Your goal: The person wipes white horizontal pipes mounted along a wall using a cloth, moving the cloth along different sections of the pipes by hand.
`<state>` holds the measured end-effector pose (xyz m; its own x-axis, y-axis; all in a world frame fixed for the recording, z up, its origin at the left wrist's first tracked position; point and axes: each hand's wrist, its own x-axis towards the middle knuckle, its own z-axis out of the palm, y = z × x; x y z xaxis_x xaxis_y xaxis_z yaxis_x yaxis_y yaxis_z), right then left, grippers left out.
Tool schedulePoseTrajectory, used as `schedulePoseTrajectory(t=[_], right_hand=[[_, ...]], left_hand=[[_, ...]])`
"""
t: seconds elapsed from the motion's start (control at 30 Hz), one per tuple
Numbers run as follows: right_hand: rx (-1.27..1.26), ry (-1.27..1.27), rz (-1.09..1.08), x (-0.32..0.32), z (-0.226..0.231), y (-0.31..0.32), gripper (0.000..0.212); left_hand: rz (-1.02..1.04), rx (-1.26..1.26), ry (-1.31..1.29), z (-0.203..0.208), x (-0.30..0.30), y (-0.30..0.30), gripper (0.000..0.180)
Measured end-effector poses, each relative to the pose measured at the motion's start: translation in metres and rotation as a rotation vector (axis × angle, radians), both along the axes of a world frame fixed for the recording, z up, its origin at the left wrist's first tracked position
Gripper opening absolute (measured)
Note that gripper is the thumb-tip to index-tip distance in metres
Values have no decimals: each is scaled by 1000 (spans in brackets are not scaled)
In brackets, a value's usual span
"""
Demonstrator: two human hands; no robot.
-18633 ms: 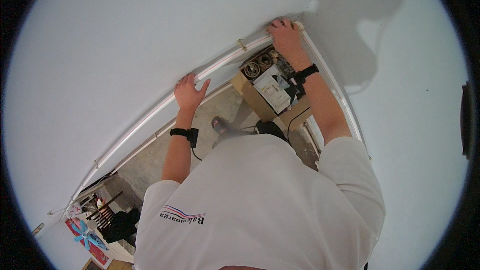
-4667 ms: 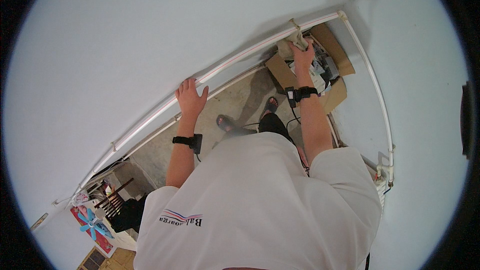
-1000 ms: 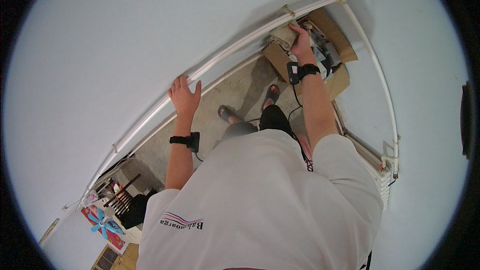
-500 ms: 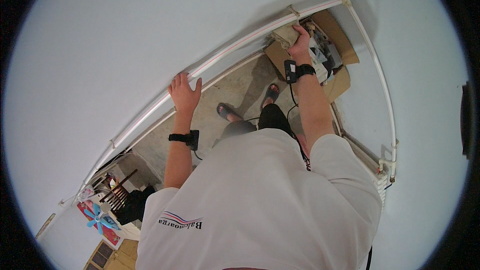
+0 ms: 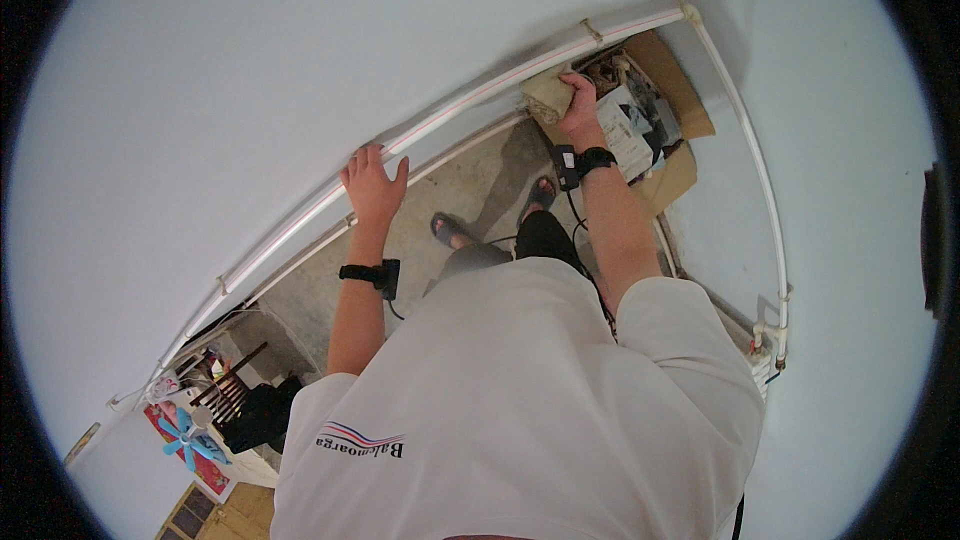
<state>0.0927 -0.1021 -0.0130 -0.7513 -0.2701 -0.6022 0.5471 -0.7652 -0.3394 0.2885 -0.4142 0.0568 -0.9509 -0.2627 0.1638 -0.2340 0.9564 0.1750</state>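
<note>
A folded beige cloth (image 5: 545,98) is bunched in my right hand (image 5: 578,108), which presses it against the white pipe (image 5: 490,88) along the wall. The cloth covers the pipe's lower side there, and part of my fingers is hidden behind it. Farther left on that same pipe rests my left hand (image 5: 373,188). Its fingers lie over the pipe and its thumb stands apart, with no loose object in it. Each wrist wears a black strap with a small dark box.
Beneath my right forearm stands an open cardboard box (image 5: 672,80) filled with papers and assorted items. A second pipe (image 5: 745,120) runs down from the corner to a valve (image 5: 770,335). At lower left are a blue fan (image 5: 185,440) and a dark wooden chair (image 5: 225,395).
My right hand and the cloth have slid left along the pipe, away from the tie near the corner. The left hand keeps its place on the pipe.
</note>
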Motion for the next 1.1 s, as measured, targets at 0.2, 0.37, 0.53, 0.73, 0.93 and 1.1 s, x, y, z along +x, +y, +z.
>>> schedulePoseTrajectory(t=[0.2, 0.37, 0.53, 0.73, 0.93, 1.1], right_hand=[[-40, -11, 116, 19, -5, -30, 40], [-72, -75, 271, 41, -10, -65, 38], [-188, -64, 380, 57, -19, -88, 37], [-173, -141, 373, 61, -24, -97, 35], [-153, -120, 193, 45, 10, -67, 33], [-77, -63, 65, 9, 6, -19, 32]], left_hand=[[12, 10, -16, -5, 0, -3, 45], [-2, 23, -4, -1, 4, -3, 48], [-13, 21, 30, 3, 1, 1, 52], [-1, 18, 46, 2, -3, 4, 51], [29, 9, 23, -1, -1, 2, 49], [-6, -29, 90, -5, -1, 0, 49]])
